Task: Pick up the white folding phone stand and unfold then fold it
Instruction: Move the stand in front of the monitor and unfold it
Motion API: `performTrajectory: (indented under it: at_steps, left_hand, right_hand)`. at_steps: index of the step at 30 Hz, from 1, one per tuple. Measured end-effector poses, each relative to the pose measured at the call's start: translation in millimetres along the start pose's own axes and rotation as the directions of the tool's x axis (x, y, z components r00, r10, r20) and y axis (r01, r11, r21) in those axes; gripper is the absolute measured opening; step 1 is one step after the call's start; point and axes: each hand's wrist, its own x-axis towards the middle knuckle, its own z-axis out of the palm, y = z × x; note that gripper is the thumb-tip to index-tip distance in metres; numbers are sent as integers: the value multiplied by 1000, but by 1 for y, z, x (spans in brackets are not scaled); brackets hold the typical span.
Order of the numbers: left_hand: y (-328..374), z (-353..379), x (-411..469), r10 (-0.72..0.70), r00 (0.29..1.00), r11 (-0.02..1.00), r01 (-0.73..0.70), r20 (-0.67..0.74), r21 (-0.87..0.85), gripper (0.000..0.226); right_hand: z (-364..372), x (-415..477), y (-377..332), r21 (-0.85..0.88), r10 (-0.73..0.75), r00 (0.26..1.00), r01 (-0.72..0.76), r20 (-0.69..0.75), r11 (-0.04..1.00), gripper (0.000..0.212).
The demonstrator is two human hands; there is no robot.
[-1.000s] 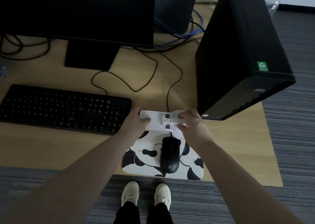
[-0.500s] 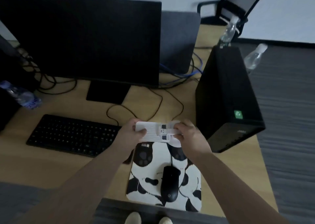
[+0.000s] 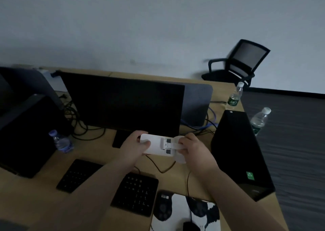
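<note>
The white phone stand [image 3: 158,145] lies flat, long axis left-right (round plate rightward), raised above the table [image 3: 98,153]; left hand [image 3: 134,145] and right hand [image 3: 194,149] grip its ends.

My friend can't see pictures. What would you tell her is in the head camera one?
Two bare hands hold a white folding phone stand in the air above a wooden desk, the left hand on its flat plate and the right hand on its round end. Behind are a dark monitor, a black keyboard and a black computer tower.
</note>
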Motion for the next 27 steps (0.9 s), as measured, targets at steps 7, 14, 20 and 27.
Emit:
performTrajectory:
  at_steps: [7,14,20,27]
  left_hand:
    - [-3,-30,47,25,996,1000,-24,90,-11,33]
    - [-16,-35,93,23,975,999,-28,220,21,39]
    - [-41,-20,114,10,974,998,-24,225,61,39]
    - [-93,-3,137,-33,980,990,6,195,140,37]
  right_hand:
    - [15,32,-20,-46,55,998,-56,-29,997,12]
    - [37,50,-24,-109,195,978,-202,-72,973,13]
    - [60,53,-7,-118,230,971,-235,-60,965,17]
    - [108,52,31,-35,183,983,-182,26,983,14]
